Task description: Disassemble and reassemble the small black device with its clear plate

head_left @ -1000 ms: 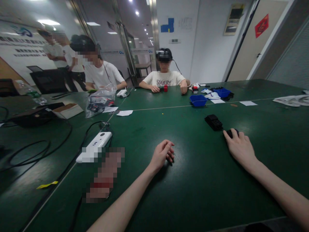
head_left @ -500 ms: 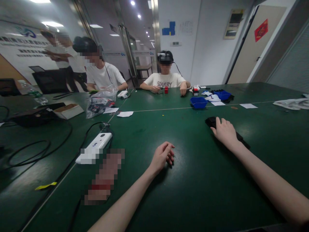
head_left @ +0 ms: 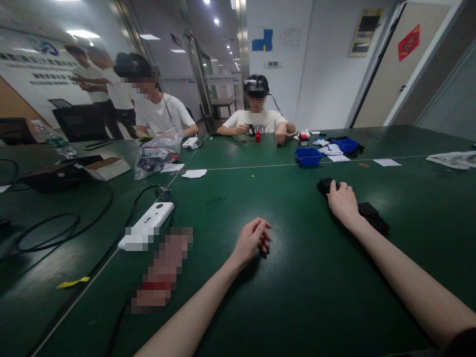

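My left hand [head_left: 254,237] rests on its side on the green table [head_left: 290,277]. Its fingers are loosely bent and a little apart, with nothing visible in them. Farther right, my right hand [head_left: 342,199] lies over a row of small black blocks, palm down. The fingers curl round a black block [head_left: 326,185] at the row's far left end; the part under the palm is hidden. More black blocks [head_left: 373,217] lie just right of the wrist, close together on the table.
A white power strip [head_left: 148,225] and a blurred-out reddish object [head_left: 163,267] lie left, among black cables. Beyond are a clear plastic bag [head_left: 156,156], a blue tray [head_left: 308,156] and paper sheets. Across the table, a co-worker [head_left: 256,119] handles small black and red pieces.
My right hand has shifted slightly toward me, and a gap between it and the black blocks by the wrist now shows. My left hand stays put. The co-worker opposite has raised a black piece.
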Available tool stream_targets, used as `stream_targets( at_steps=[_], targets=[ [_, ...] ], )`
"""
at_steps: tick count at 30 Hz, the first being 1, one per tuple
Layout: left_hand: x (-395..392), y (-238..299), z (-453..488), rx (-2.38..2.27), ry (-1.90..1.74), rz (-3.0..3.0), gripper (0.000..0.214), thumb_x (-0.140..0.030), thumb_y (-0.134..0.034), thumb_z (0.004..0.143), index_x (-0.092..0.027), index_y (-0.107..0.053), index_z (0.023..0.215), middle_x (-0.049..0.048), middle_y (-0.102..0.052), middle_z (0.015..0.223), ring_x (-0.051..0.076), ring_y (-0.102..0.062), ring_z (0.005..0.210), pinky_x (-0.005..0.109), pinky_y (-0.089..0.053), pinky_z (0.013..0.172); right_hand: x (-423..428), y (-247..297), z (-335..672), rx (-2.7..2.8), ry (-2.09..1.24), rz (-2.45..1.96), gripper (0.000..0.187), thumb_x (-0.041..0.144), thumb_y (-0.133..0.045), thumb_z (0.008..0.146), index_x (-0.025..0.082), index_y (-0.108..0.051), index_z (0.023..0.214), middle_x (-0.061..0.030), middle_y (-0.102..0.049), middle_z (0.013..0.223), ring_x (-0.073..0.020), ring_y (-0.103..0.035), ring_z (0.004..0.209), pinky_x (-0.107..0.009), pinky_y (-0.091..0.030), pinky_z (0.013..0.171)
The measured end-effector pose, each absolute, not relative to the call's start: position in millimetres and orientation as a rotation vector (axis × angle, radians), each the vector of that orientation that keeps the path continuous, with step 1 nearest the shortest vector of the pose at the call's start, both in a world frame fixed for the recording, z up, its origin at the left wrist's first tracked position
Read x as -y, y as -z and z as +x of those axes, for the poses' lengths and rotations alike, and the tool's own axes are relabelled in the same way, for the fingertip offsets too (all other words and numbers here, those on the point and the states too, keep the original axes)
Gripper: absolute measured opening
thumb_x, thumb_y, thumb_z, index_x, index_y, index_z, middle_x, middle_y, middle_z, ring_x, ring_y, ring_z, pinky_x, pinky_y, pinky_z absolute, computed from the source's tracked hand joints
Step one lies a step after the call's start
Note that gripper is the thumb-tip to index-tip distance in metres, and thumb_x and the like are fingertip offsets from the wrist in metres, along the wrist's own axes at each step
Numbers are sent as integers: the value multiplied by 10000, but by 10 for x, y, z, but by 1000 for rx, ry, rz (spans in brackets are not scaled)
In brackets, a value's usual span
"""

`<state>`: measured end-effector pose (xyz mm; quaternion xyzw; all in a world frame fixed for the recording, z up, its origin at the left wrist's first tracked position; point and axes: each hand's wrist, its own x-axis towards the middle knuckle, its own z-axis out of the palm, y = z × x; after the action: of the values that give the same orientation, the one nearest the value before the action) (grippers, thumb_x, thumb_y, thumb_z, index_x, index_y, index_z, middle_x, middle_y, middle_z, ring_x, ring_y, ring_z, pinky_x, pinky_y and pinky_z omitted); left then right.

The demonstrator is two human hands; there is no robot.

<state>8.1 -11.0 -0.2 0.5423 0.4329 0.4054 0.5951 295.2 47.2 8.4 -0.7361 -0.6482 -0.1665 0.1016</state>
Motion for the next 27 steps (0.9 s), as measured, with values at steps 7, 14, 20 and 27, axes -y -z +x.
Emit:
stream_targets(
  at_steps=[7, 14, 20, 27],
  targets=[
    [109, 11, 80, -1002, -935, 1267, 294, -418, -458, 835, -138, -546, 817, -18, -526, 595, 78, -536, 452, 162, -415, 392, -409, -219, 2986, 1799, 400, -2050, 563, 321, -280, 912, -2, -298, 1372, -294, -495, 1161, -376, -495, 1046, -491, -422, 828],
    [98, 25, 82, -1040, -968, 1288, 216, -330, -533, 798, -132, -563, 879, 0, -542, 664, 83, -549, 513, 165, -446, 406, -287, -149, 2604, 1728, -598, -1630, 453, 421, -399, 876, 201, -527, 1251, -137, -597, 1157, -300, -532, 1109, -486, -399, 959],
    [83, 17, 98, -1081, -1093, 1194, 327, -315, -536, 806, -130, -539, 1075, 70, -578, 893, 125, -602, 698, 237, -544, 516, 10, -101, 2101, 1326, -1570, -1295, 332, 361, -446, 880, 209, -570, 1148, -74, -651, 1072, -208, -618, 961, -390, -529, 818],
    [75, 45, 85, -1129, -1112, 1216, 294, -354, -505, 822, -149, -517, 1033, -27, -501, 665, 98, -548, 537, 208, -500, 451, 202, -184, 1918, 1203, -1900, -1082, 258, 312, -443, 904, 159, -499, 1103, -75, -661, 925, -158, -666, 766, -336, -561, 697]
  ],
)
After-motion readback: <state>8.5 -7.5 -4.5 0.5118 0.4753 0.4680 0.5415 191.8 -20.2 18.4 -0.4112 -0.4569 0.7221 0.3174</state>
